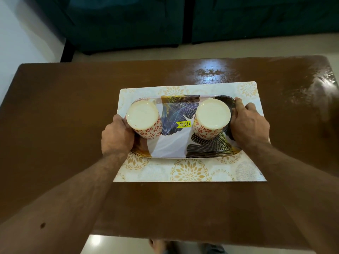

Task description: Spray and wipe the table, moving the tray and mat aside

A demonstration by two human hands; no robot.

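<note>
Grip both short ends of the tray evenly, left hand and right hand curled round its rims, and lift level off the mat beneath it (two upturned cups ride on it), clear toward the table edge left of the mat.

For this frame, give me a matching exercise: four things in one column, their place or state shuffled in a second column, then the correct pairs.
Things:
1. tray
2. mat
3. cups
4. price sticker

Places or states:
A. upside down on the tray
B. yellow, between the two cups
C. gripped at both ends by the left hand and right hand
D. flat on the brown table, under the tray

Pairs: 1-C, 2-D, 3-A, 4-B
</note>
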